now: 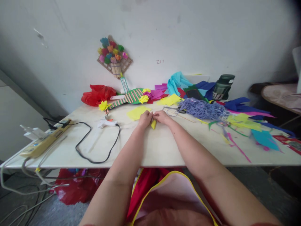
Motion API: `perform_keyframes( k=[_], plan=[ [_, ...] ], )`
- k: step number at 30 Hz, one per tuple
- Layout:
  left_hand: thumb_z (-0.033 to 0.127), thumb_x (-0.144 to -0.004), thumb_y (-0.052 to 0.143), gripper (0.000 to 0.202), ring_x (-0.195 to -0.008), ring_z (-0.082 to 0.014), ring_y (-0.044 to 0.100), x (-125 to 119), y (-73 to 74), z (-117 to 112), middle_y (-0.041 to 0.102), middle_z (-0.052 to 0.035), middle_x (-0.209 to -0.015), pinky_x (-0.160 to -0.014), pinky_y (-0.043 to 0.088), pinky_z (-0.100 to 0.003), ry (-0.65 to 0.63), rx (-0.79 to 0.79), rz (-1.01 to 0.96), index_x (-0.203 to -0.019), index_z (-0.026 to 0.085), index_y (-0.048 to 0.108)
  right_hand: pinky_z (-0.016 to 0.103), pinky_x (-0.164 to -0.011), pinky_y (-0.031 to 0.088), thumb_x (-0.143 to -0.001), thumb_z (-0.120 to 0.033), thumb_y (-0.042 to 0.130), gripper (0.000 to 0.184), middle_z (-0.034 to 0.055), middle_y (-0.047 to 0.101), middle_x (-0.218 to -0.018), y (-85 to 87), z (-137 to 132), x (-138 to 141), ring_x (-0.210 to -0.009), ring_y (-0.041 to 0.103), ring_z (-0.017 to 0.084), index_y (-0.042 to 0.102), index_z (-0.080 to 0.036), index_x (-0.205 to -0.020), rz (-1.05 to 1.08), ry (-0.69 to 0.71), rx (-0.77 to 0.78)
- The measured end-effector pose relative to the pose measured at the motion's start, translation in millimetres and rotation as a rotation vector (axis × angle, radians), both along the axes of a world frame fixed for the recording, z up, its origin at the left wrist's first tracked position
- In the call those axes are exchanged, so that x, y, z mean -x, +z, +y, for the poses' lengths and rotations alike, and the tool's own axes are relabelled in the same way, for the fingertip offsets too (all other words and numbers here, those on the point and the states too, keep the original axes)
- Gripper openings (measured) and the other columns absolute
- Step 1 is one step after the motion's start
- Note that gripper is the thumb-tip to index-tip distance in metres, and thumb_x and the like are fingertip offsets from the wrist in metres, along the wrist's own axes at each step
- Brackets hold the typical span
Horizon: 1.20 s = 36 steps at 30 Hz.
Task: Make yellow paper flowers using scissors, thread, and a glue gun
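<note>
My left hand (145, 118) and my right hand (162, 117) meet above the middle of the table, fingers closed in a pinch. Between them a small rolled or folded piece of yellow paper (153, 125) points down toward me. Both hands grip its upper end, and the fingers cover that part. Just behind my left hand lies a flat sheet of yellow paper (138, 113). A green board with woven strips (134, 96), trimmed with yellow and purple paper flowers, rests farther back.
A white glue gun (107, 123) with a black cord stands left, near a power strip (44, 141). Right are a heap of purple-blue string (203, 109), coloured paper scraps (264, 139) and a dark bottle (223, 87). A red plastic bag (98, 94) sits at the back.
</note>
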<state>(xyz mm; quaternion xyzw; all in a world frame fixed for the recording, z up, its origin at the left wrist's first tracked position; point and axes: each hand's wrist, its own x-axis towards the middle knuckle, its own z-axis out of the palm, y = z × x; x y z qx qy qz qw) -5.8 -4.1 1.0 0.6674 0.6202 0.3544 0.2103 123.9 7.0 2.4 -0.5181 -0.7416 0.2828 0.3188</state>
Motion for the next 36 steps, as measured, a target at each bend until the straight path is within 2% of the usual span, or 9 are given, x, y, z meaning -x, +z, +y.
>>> perform_keyframes(
  k=[8, 16, 24, 31, 34, 36],
  plan=[
    [0.044, -0.080, 0.043, 0.028, -0.069, -0.0153, 0.054, -0.4, -3.3, 5.7, 0.059, -0.0027, -0.067, -0.064, 0.038, -0.026, 0.043, -0.019, 0.041, -0.068, 0.020, 0.050, 0.019, -0.047, 0.030, -0.067, -0.019, 0.052, 0.009, -0.0075, 0.041, -0.045, -1.4, -0.2, -1.8, -0.046, 0.038, 0.006, 0.059, -0.015, -0.063, 0.059, 0.050, 0.012],
    [0.045, -0.078, 0.047, 0.027, -0.071, -0.0161, 0.056, -1.4, -1.8, 5.5, 0.061, -0.0031, -0.068, -0.065, 0.040, -0.026, 0.095, -0.008, 0.001, -0.071, 0.020, 0.053, 0.019, -0.051, 0.035, -0.066, -0.018, 0.054, 0.012, -0.0068, 0.048, -0.049, -0.2, -1.9, -2.9, -0.047, 0.040, 0.006, 0.065, -0.014, -0.072, 0.113, 0.070, 0.067],
    [0.047, -0.077, 0.049, 0.029, -0.068, -0.0150, 0.055, -0.2, -4.2, 5.6, 0.060, -0.0017, -0.066, -0.063, 0.039, -0.025, 0.081, -0.042, -0.021, -0.070, 0.020, 0.053, 0.018, -0.047, 0.037, -0.067, -0.018, 0.056, 0.009, -0.0057, 0.045, -0.043, 1.3, -3.6, 0.2, -0.044, 0.044, 0.007, 0.063, -0.014, -0.064, 0.138, -0.024, 0.103],
    [0.048, -0.078, 0.047, 0.030, -0.069, -0.0157, 0.057, 1.2, -2.9, 7.1, 0.062, -0.0036, -0.069, -0.062, 0.041, -0.025, 0.114, -0.020, -0.052, -0.074, 0.019, 0.055, 0.015, -0.042, 0.037, -0.068, -0.015, 0.057, 0.009, -0.0041, 0.049, -0.042, 6.4, -7.2, 1.0, -0.041, 0.045, 0.006, 0.065, -0.012, -0.064, 0.179, -0.045, 0.149],
    [0.051, -0.074, 0.054, 0.034, -0.067, -0.0152, 0.057, 3.7, -0.1, 4.8, 0.063, -0.0041, -0.071, -0.061, 0.041, -0.025, 0.121, 0.000, -0.106, -0.081, 0.019, 0.056, 0.016, -0.043, 0.038, -0.069, -0.014, 0.057, 0.010, -0.0031, 0.052, -0.044, 6.7, -7.4, 1.8, -0.041, 0.046, 0.006, 0.065, -0.012, -0.064, 0.189, -0.057, 0.161],
    [0.050, -0.066, 0.063, 0.037, -0.061, -0.0133, 0.055, 6.8, 3.9, 0.0, 0.062, -0.0029, -0.069, -0.058, 0.040, -0.024, 0.053, 0.046, -0.124, -0.084, 0.018, 0.057, 0.016, -0.044, 0.039, -0.070, -0.012, 0.056, 0.009, -0.0022, 0.055, -0.047, 6.7, -7.6, 2.3, -0.042, 0.046, 0.006, 0.064, -0.012, -0.065, 0.209, -0.061, 0.168]
  ],
)
